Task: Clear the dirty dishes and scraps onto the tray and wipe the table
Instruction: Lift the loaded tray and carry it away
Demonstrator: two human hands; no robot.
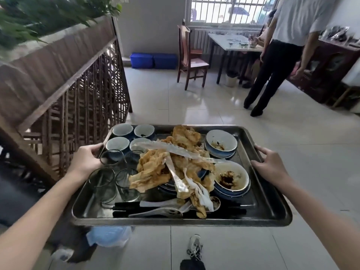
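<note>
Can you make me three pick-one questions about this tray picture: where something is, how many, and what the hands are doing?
1. Where are the small cups?
A. tray's far left
B. tray's near right
C. on the floor

2. How many small cups?
A. two
B. four
C. seven

3. What are the hands doing?
A. wiping
B. hanging free
C. gripping the tray

Answers:
1 A, they cluster at the far left corner.
2 B, two rows of two.
3 C, the left hand and right hand each clasp a side rim.

Open tiled floor [214, 106] ahead; wooden lattice screen [81, 98] left, standing person [276, 61] right.
</note>
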